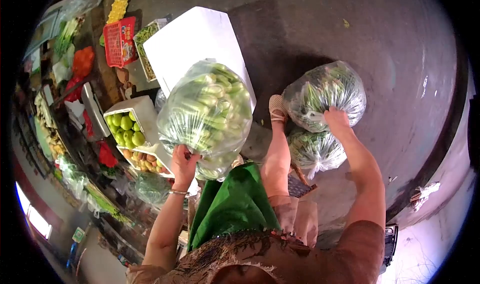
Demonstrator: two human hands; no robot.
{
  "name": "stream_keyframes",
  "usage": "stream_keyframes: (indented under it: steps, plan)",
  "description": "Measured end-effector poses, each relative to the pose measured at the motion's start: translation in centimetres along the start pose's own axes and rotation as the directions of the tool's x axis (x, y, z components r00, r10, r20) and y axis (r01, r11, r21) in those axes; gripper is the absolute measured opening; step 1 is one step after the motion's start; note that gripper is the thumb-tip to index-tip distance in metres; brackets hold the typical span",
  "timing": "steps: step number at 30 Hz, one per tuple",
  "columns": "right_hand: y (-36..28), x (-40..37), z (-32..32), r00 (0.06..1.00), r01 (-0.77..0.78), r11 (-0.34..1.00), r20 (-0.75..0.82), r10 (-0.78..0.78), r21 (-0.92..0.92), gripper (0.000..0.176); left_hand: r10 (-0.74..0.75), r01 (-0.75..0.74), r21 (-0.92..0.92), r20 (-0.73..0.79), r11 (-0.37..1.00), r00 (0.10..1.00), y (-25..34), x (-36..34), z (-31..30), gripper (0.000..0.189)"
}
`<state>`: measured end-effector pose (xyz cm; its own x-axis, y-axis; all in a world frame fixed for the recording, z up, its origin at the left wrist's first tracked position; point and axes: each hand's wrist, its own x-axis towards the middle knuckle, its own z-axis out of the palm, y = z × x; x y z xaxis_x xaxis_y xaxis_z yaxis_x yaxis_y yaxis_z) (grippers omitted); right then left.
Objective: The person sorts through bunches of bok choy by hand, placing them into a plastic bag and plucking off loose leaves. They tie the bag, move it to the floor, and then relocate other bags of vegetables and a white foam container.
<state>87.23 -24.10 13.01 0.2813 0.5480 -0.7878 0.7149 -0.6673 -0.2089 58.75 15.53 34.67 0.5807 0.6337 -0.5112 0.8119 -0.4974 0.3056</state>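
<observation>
My left hand (184, 168) is closed on the gathered neck of a large clear plastic bag of bok choy (210, 101), whose pale stem ends press against the film. That bag lies partly over a white foam box (192, 39). On the other side, my right hand (337, 119) grips the bunched top of a clear bag of leafy greens (327, 86), held over the floor. Just below it is a second bag of greens (317, 151), its twisted neck pointing down.
At left stand a foam box of green fruit (124, 129), a box of brownish produce (145, 161), a red basket (120, 41) and a crate of green beans (147, 36). A green apron (232, 201) covers my lap. Grey floor (400, 84) extends rightward to a wall.
</observation>
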Motion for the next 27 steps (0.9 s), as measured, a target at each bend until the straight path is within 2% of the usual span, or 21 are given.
stream_keyframes:
  steps: [1, 4, 6, 8, 9, 12, 14, 16, 17, 18, 20, 21, 22, 25, 26, 27]
  plan:
    - [0.3, -0.3, -0.1, 0.999, 0.036, 0.998, -0.03, -0.034, 0.049, 0.018, 0.02, -0.019, 0.022, -0.004, 1.0, 1.0, -0.1, 0.0, 0.0, 0.027]
    - [1.3, -0.6, -0.5, 0.998, 0.06, 0.992, 0.005, -0.061, 0.112, 0.017, 0.045, -0.045, 0.029, 0.007, 0.999, 0.999, 0.2, 0.2, 0.2, 0.028]
    - [0.8, -0.7, -0.2, 1.0, 0.022, 0.99, -0.021, -0.019, 0.139, 0.017, 0.028, -0.028, 0.029, 0.007, 0.999, 1.0, -0.3, 0.2, 0.3, 0.028]
    - [-0.1, -0.8, -0.3, 0.991, -0.11, 0.977, -0.058, 0.122, 0.182, 0.018, 0.043, -0.043, 0.033, 0.004, 0.999, 0.999, -0.1, 0.2, 0.0, 0.028]
    - [-0.3, -1.0, -0.6, 0.987, -0.149, 0.962, -0.026, 0.159, 0.227, 0.018, 0.032, -0.033, 0.026, 0.026, 0.999, 0.999, -0.1, 0.3, -0.1, 0.028]
    - [-1.5, -3.3, -2.0, 0.975, -0.218, 0.929, 0.02, 0.223, 0.301, 0.019, 0.028, -0.029, 0.021, 0.037, 0.999, 0.999, 0.1, 0.5, -0.4, 0.029]
    - [-1.4, -4.9, -0.4, 0.968, -0.211, 0.902, -0.048, 0.246, 0.377, 0.021, 0.036, -0.036, 0.017, 0.022, 0.999, 0.999, -0.4, 0.6, -0.3, 0.029]
    - [-1.7, -7.5, -0.9, 0.953, -0.255, 0.873, -0.042, 0.298, 0.416, 0.02, 0.05, -0.056, 0.092, 0.071, 0.994, 0.996, -1.0, 0.5, -0.5, 0.03]
    - [-1.6, -9.0, -1.0, 0.949, -0.252, 0.862, -0.064, 0.309, 0.439, 0.022, -0.037, 0.024, 0.094, 0.133, 0.995, 0.99, -0.1, 0.6, -1.2, 0.032]
    - [-1.4, -10.5, -1.3, 0.944, -0.243, 0.853, -0.088, 0.317, 0.461, 0.025, -0.055, 0.048, 0.079, 0.085, 0.996, 0.995, 0.3, 0.6, -1.7, 0.032]
    - [-2.1, -14.4, -3.9, 0.901, -0.291, 0.796, -0.127, 0.414, 0.531, 0.032, -0.035, 0.018, 0.116, 0.146, 0.993, 0.989, 0.6, 0.4, -2.0, 0.033]
    - [-2.0, -16.1, -4.7, 0.907, -0.304, 0.791, -0.093, 0.411, 0.532, 0.032, -0.095, 0.064, 0.156, 0.202, 0.986, 0.975, 0.3, 0.5, -2.0, 0.034]
    - [-2.0, -17.3, -5.8, 0.906, -0.313, 0.76, -0.061, 0.419, 0.57, 0.033, -0.11, 0.089, 0.135, 0.157, 0.987, 0.982, 0.4, 0.3, -2.1, 0.034]
    - [-1.5, -20.9, -4.7, 0.878, -0.272, 0.713, -0.136, 0.458, 0.646, 0.031, -0.224, 0.183, 0.203, 0.202, 0.962, 0.953, 1.4, 0.4, -2.3, 0.041]
    - [-1.4, -22.3, -4.9, 0.89, -0.297, 0.7, -0.077, 0.449, 0.65, 0.03, -0.225, 0.195, 0.176, 0.174, 0.965, 0.959, 1.8, 0.5, -2.9, 0.041]
    - [-1.5, -23.5, -4.3, 0.878, -0.233, 0.685, -0.154, 0.454, 0.69, 0.031, -0.262, 0.216, 0.21, 0.225, 0.953, 0.938, 2.3, 0.6, -3.4, 0.041]
